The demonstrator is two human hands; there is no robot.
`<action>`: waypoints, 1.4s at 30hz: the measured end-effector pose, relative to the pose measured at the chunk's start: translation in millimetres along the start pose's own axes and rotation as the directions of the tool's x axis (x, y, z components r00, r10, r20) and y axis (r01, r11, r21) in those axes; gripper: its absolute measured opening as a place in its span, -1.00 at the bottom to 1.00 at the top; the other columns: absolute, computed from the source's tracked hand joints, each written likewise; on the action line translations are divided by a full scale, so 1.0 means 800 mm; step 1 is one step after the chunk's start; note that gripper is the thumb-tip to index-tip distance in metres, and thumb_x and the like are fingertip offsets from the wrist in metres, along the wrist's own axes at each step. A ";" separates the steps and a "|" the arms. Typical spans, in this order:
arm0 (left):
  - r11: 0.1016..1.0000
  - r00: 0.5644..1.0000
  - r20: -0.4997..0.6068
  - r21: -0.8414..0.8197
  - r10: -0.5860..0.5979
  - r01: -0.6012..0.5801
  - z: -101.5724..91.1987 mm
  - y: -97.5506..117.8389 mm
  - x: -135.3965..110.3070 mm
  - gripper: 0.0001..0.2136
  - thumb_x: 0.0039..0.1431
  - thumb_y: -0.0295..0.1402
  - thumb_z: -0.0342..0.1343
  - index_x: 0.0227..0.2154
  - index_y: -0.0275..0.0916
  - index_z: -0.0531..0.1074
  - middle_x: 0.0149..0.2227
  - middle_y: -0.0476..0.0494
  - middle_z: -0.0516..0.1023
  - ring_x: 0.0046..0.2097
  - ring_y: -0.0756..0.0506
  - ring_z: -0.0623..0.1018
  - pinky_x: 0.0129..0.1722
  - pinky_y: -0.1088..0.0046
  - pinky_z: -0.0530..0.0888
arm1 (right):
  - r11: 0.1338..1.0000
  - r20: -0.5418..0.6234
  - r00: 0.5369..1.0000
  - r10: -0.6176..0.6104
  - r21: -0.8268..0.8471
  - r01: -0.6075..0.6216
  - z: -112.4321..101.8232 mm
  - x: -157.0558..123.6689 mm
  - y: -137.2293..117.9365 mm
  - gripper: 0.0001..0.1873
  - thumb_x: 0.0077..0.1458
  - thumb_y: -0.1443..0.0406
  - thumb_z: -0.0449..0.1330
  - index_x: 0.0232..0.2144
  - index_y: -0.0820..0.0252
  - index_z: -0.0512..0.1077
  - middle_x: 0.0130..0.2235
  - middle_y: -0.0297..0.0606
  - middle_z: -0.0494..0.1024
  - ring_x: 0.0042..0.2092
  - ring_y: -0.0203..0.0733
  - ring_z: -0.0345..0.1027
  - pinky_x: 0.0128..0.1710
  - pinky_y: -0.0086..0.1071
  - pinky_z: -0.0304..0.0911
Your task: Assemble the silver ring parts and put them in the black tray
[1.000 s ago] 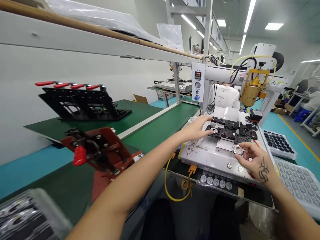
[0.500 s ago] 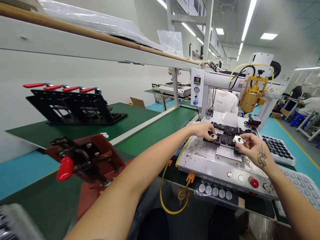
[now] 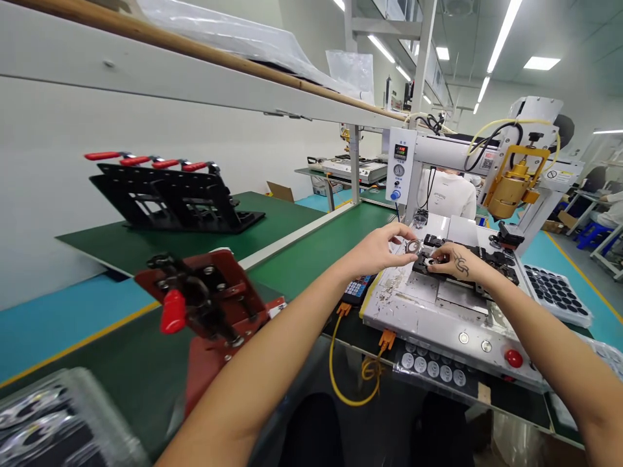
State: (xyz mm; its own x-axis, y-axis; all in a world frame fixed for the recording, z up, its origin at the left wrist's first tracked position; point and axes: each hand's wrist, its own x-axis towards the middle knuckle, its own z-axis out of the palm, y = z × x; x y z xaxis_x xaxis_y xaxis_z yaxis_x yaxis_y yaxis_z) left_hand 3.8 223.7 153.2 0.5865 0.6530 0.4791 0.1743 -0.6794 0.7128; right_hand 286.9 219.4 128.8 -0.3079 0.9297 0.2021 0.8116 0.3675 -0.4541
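My left hand [image 3: 384, 250] pinches a small round silvery part with an open centre [image 3: 413, 246] between thumb and fingers, held up just left of the black fixture. With its fingers pointing down, my right hand [image 3: 455, 263] grips another small round metal part [image 3: 431, 262] at the left end of the black fixture [image 3: 422, 267]. Whether that part is fully seated in the fixture I cannot tell. The fixture lies on the white bed [image 3: 403, 292] of a benchtop machine, and my right hand and forearm hide much of it.
Over the bed hangs a gold dispensing head [image 3: 511, 188]. A tray of black discs [image 3: 555, 292] lies at right. Left of my arm stands a red clamp fixture [image 3: 195, 305]; a plastic tray of metal parts [image 3: 63, 415] is at lower left. A person in white [image 3: 448, 193] sits behind the machine.
My right hand has moved left across the fixture with its round part, to the left end. My left hand has lifted a round part away from there. The camera view has turned left.
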 end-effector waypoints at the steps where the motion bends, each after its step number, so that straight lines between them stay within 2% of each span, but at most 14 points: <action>1: 1.000 1.000 -0.011 -0.015 -0.004 0.004 -0.001 0.001 -0.006 -0.65 0.15 -0.16 0.36 -0.05 -0.18 0.53 0.08 -0.24 0.58 0.08 -0.22 0.56 0.16 0.12 0.48 | 1.000 0.007 1.000 -0.005 -0.011 0.005 0.001 0.000 0.000 -0.63 0.07 0.06 0.50 -0.17 0.19 0.73 -0.21 -0.18 0.66 -0.19 -0.02 0.53 -0.19 -0.30 0.37; 7: 0.998 0.999 -0.033 -0.061 0.002 -0.004 -0.001 0.003 -0.040 -0.66 0.16 -0.20 0.37 -0.05 -0.16 0.52 0.09 -0.22 0.56 0.05 -0.19 0.56 0.15 0.10 0.49 | 0.993 -0.029 0.998 -0.047 -0.107 0.044 0.009 -0.004 0.005 -0.70 0.30 0.08 0.35 -0.12 0.13 0.76 -0.16 -0.08 0.67 -0.10 0.06 0.52 -0.04 -0.17 0.38; 14: 0.997 0.997 -0.076 -0.074 -0.003 -0.003 0.001 0.016 -0.077 -0.65 0.17 -0.25 0.37 0.00 -0.14 0.52 0.12 -0.21 0.56 0.12 -0.20 0.54 0.19 0.09 0.49 | 0.980 -0.123 0.990 -0.065 -0.197 0.040 0.022 0.000 0.011 -0.72 0.29 0.06 0.37 -0.18 0.10 0.77 -0.20 -0.07 0.63 -0.08 0.11 0.49 -0.01 -0.09 0.34; 17: 0.996 0.993 -0.102 -0.074 -0.061 0.054 0.010 0.034 -0.098 -0.62 0.17 -0.24 0.37 0.03 -0.14 0.52 0.11 -0.19 0.59 0.10 -0.19 0.55 0.19 0.10 0.49 | 0.977 -0.204 0.975 -0.084 -0.207 0.040 0.019 -0.010 -0.003 -0.73 0.31 0.11 0.35 -0.15 0.12 0.77 -0.16 -0.02 0.62 -0.04 0.17 0.46 0.05 0.00 0.33; 20: 0.989 0.988 -0.114 -0.121 -0.101 0.087 0.027 0.057 -0.126 -0.60 0.18 -0.27 0.37 0.05 -0.17 0.47 -0.04 -0.13 0.65 -0.01 -0.14 0.61 0.13 0.19 0.53 | 0.978 -0.322 0.938 -0.126 -0.201 0.062 0.014 -0.047 -0.031 -0.64 0.44 0.14 0.18 -0.01 0.17 0.72 -0.07 0.04 0.61 0.04 0.19 0.43 0.14 0.07 0.31; 22: 0.988 0.987 -0.113 -0.124 -0.111 0.097 0.042 0.072 -0.144 -0.60 0.17 -0.32 0.37 0.04 -0.18 0.46 -0.11 -0.08 0.66 -0.09 -0.10 0.62 0.05 0.27 0.56 | 0.986 -0.395 0.907 -0.143 -0.131 0.098 0.017 -0.087 -0.057 -0.61 0.50 0.14 0.09 0.00 0.15 0.68 -0.05 0.00 0.63 0.05 0.14 0.45 0.15 0.04 0.33; 23: 0.989 0.988 -0.112 -0.107 -0.111 0.099 0.049 0.078 -0.152 -0.60 0.16 -0.34 0.37 0.04 -0.18 0.46 -0.12 -0.07 0.66 -0.12 -0.08 0.62 0.00 0.31 0.57 | 0.991 -0.429 0.894 -0.133 -0.036 0.131 0.020 -0.111 -0.071 -0.63 0.50 0.13 0.10 -0.02 0.12 0.67 -0.05 -0.04 0.64 0.03 0.11 0.48 0.14 -0.01 0.36; 24: 0.992 0.988 -0.114 -0.081 -0.108 0.099 0.055 0.084 -0.159 -0.60 0.15 -0.35 0.37 0.04 -0.18 0.47 -0.12 -0.06 0.65 -0.15 -0.07 0.61 -0.04 0.34 0.57 | 0.985 -0.425 0.900 -0.096 0.091 0.148 0.026 -0.135 -0.084 -0.66 0.50 0.11 0.13 -0.02 0.08 0.66 -0.05 -0.10 0.66 0.00 0.06 0.52 0.10 -0.06 0.39; 26: 0.995 0.989 -0.111 -0.030 -0.101 0.098 0.066 0.092 -0.171 -0.61 0.15 -0.36 0.36 0.04 -0.18 0.49 -0.15 -0.05 0.65 -0.19 -0.07 0.59 -0.11 0.37 0.57 | 0.930 -0.334 0.942 0.001 0.347 0.122 0.041 -0.181 -0.107 -0.69 0.50 0.08 0.15 0.09 0.00 0.60 -0.09 -0.21 0.68 -0.10 -0.05 0.56 -0.01 -0.17 0.45; 29: 0.995 0.991 -0.092 0.000 -0.101 0.101 0.075 0.101 -0.183 -0.61 0.17 -0.34 0.37 0.05 -0.20 0.50 -0.19 -0.05 0.64 -0.22 -0.07 0.57 -0.13 0.38 0.56 | 0.809 -0.214 0.977 0.026 0.579 0.105 0.068 -0.229 -0.132 -0.62 0.49 0.11 0.21 0.28 -0.09 0.48 -0.06 -0.25 0.68 -0.11 -0.12 0.58 -0.06 -0.24 0.49; 31: 0.995 0.991 -0.081 0.003 -0.104 0.105 0.078 0.107 -0.188 -0.61 0.17 -0.34 0.36 0.05 -0.22 0.50 -0.18 -0.06 0.65 -0.22 -0.08 0.57 -0.13 0.38 0.56 | 0.765 -0.199 0.980 0.028 0.635 0.107 0.081 -0.244 -0.140 -0.57 0.45 0.14 0.27 0.30 -0.11 0.45 -0.03 -0.25 0.67 -0.08 -0.13 0.58 -0.06 -0.27 0.50; 33: 0.994 0.992 -0.071 0.005 -0.104 0.105 0.080 0.113 -0.191 -0.63 0.18 -0.35 0.35 0.04 -0.23 0.51 -0.18 -0.07 0.65 -0.22 -0.07 0.58 -0.15 0.40 0.55 | 0.759 -0.198 0.980 0.028 0.642 0.107 0.087 -0.249 -0.145 -0.59 0.42 0.17 0.31 0.27 -0.12 0.49 -0.05 -0.26 0.66 -0.08 -0.14 0.57 -0.05 -0.29 0.50; 37: 0.995 0.993 -0.060 -0.009 -0.097 0.097 0.084 0.121 -0.195 -0.65 0.17 -0.38 0.35 0.03 -0.23 0.52 -0.17 -0.06 0.68 -0.22 -0.06 0.61 -0.17 0.44 0.56 | 0.779 -0.232 0.973 -0.010 0.608 0.153 0.083 -0.250 -0.151 -0.67 0.40 0.23 0.33 0.17 -0.12 0.57 -0.12 -0.31 0.65 -0.13 -0.18 0.57 -0.07 -0.32 0.50; 42: 0.993 0.992 -0.055 -0.032 -0.111 0.110 0.086 0.127 -0.198 -0.64 0.18 -0.37 0.36 0.03 -0.21 0.53 -0.14 -0.07 0.70 -0.20 -0.07 0.63 -0.13 0.42 0.58 | 0.775 -0.266 0.963 -0.036 0.602 0.195 0.079 -0.254 -0.153 -0.69 0.40 0.25 0.34 0.15 -0.11 0.60 -0.16 -0.31 0.66 -0.16 -0.17 0.58 -0.11 -0.32 0.52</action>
State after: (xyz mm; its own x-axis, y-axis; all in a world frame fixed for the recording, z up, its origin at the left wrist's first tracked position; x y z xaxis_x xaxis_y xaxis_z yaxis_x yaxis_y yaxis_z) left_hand -16.5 28.3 114.4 0.5192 0.7420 0.4242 0.2117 -0.5925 0.7773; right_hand 218.6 -13.0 88.4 -0.1940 0.8761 0.4415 0.2701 0.4803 -0.8345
